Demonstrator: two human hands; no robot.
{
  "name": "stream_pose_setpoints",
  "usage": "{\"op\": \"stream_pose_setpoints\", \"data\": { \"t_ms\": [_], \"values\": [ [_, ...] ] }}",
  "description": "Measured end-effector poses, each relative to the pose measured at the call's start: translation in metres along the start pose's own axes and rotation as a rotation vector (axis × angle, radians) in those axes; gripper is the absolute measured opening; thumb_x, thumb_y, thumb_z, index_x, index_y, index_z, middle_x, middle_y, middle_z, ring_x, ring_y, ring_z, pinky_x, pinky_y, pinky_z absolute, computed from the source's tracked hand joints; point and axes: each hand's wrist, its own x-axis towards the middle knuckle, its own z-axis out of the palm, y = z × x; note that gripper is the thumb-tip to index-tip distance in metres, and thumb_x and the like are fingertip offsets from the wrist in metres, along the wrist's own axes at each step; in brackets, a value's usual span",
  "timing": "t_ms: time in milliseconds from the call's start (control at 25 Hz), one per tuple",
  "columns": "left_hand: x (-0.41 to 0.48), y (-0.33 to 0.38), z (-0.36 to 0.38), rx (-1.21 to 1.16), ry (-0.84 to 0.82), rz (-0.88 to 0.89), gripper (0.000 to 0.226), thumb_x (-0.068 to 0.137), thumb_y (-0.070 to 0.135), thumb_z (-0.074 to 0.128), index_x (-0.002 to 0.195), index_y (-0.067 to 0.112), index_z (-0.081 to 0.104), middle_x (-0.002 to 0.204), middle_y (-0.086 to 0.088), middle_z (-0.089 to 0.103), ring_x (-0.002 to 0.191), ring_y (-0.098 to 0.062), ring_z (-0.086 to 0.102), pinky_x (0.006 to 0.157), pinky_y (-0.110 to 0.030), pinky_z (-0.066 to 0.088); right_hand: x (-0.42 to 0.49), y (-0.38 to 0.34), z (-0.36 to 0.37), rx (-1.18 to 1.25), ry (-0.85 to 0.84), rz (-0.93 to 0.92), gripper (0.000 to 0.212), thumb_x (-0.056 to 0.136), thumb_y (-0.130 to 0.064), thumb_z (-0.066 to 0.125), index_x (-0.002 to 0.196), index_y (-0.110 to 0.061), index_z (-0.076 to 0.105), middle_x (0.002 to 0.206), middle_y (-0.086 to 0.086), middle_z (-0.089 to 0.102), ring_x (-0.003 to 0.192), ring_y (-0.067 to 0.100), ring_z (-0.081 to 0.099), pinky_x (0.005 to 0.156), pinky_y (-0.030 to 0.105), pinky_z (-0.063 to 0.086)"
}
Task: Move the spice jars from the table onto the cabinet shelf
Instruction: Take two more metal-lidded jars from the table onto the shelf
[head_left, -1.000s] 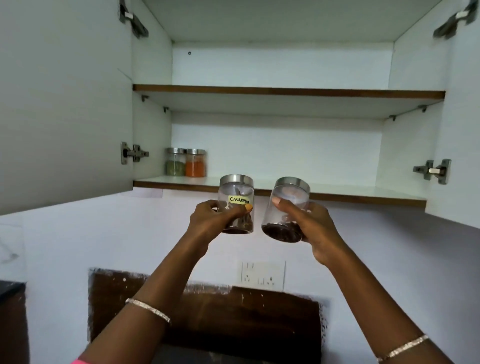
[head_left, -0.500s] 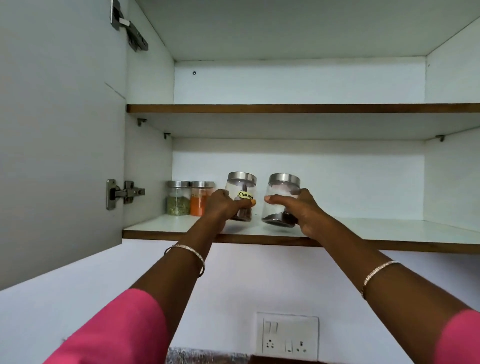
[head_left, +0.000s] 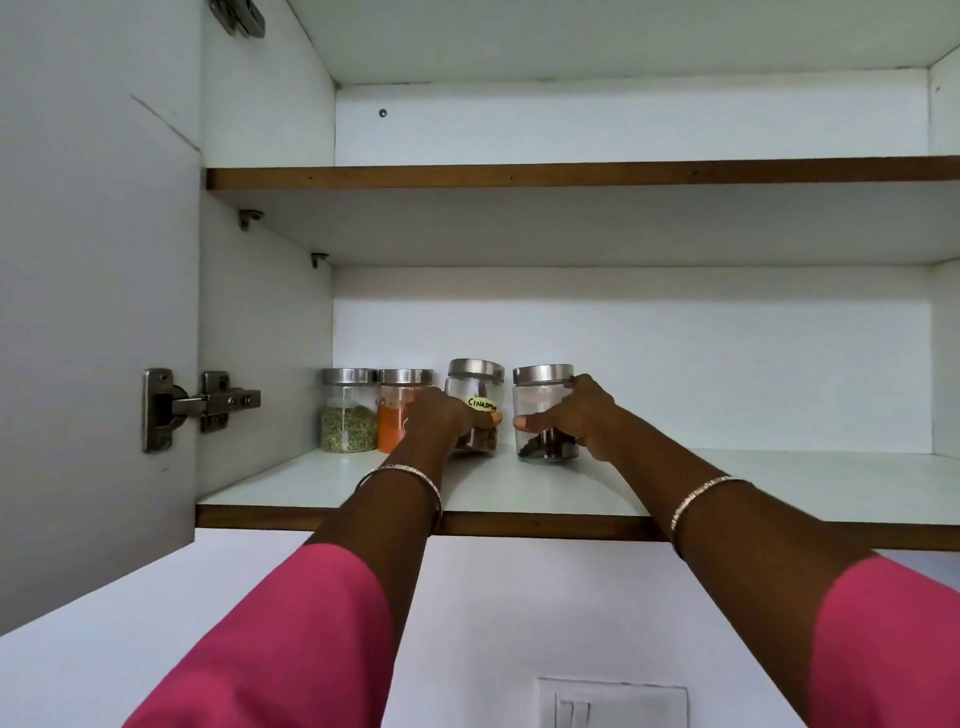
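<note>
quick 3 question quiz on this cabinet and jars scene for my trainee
1. True or false: the left hand grips the labelled jar.
2. Which jar does the right hand hold? A the orange jar; B the dark jar; C the labelled jar.
3. How many jars are in the cabinet?
Key: 1 true; 2 B; 3 four.
</note>
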Motion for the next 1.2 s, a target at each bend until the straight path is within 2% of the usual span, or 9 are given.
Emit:
{"op": "stream_pose_setpoints", "data": {
  "t_ms": [80,200,360,640,880,1000,1080,1160,1200],
  "values": [
    [0.003,-0.003,0.002,0.011,0.034,-0.002,0.09,0.065,0.041,0.093,0.134,-0.001,0.053,0.133,-0.015,0.063,0.118,-0.032,0.062,0.083,-0.033,0.051,0.008,-0.002,0.006,-0.024,-0.033,0.032,0.097,0.061,-0.02,0.098,0.141,-0.007,0.044,0.138,0.014,0.057,0.129,0.032,0.054,0.106,0.047,0.049],
    [0.003,-0.004,0.006,0.14,0.087,0.03,0.071,0.073,0.033,0.089,0.126,-0.002,0.058,0.129,-0.015,0.065,0.116,-0.031,0.064,0.079,-0.032,0.05,0.014,-0.006,0.01,-0.045,-0.038,0.055,0.104,0.06,-0.017,0.098,0.142,-0.003,0.037,0.141,0.017,0.054,0.131,0.035,0.052,0.107,0.049,0.049],
    [-0.001,-0.004,0.006,0.28,0.15,0.07,0.065,0.075,0.032,0.088,0.124,-0.002,0.061,0.129,-0.016,0.065,0.119,-0.03,0.064,0.081,-0.03,0.049,0.016,-0.005,0.015,-0.15,-0.018,0.042,0.111,0.065,-0.022,0.095,0.148,0.0,0.025,0.148,0.021,0.045,0.137,0.037,0.046,0.11,0.047,0.047],
    [-0.002,-0.006,0.002,0.309,0.212,0.048,0.052,0.083,0.021,0.081,0.128,0.003,0.062,0.133,-0.016,0.063,0.121,-0.031,0.062,0.088,-0.033,0.051,0.023,0.002,0.02,-0.306,-0.022,-0.041,0.086,0.071,-0.034,0.091,0.137,0.001,0.05,0.137,0.019,0.06,0.127,0.035,0.057,0.105,0.042,0.05],
    [-0.002,-0.009,-0.002,0.315,0.21,0.047,0.055,0.084,0.025,0.08,0.132,0.007,0.06,0.137,-0.014,0.061,0.127,-0.032,0.058,0.095,-0.036,0.051,0.02,-0.001,0.019,-0.367,-0.006,0.007,0.083,0.071,-0.037,0.091,0.13,0.004,0.049,0.131,0.02,0.06,0.125,0.034,0.056,0.095,0.036,0.049],
    [-0.005,-0.01,-0.002,0.354,0.201,0.04,0.056,0.086,0.029,0.078,0.133,0.009,0.058,0.137,-0.012,0.06,0.128,-0.03,0.056,0.088,-0.032,0.047,0.012,-0.001,0.013,-0.363,-0.006,0.031,0.08,0.071,-0.037,0.091,0.127,0.005,0.052,0.117,0.019,0.062,0.123,0.034,0.059,0.094,0.036,0.05],
    [-0.014,-0.01,-0.004,0.384,0.206,0.047,0.055,0.086,0.028,0.078,0.134,0.009,0.057,0.136,-0.012,0.061,0.128,-0.029,0.055,0.085,-0.031,0.045,0.001,0.002,0.01,-0.371,-0.008,0.039,0.068,0.074,-0.034,0.089,0.119,0.005,0.057,0.099,0.016,0.066,0.113,0.033,0.067,0.093,0.036,0.054],
    [-0.026,-0.01,-0.004,0.4,0.219,0.078,0.053,0.088,0.023,0.075,0.134,0.008,0.056,0.135,-0.012,0.061,0.128,-0.029,0.055,0.096,-0.032,0.044,-0.015,0.004,0.004,-0.416,-0.001,0.034,0.042,0.082,-0.028,0.082,0.103,0.0,0.059,0.084,0.012,0.062,0.097,0.03,0.07,0.078,0.034,0.057],
    [-0.033,-0.009,-0.005,0.396,0.229,0.094,0.05,0.09,0.02,0.071,0.135,0.006,0.055,0.136,-0.013,0.061,0.129,-0.03,0.054,0.101,-0.033,0.042,-0.023,0.004,0.002,-0.457,0.002,0.026,0.033,0.085,-0.026,0.078,0.096,-0.003,0.057,0.087,0.012,0.06,0.092,0.028,0.065,0.071,0.032,0.053]
  ]
}}
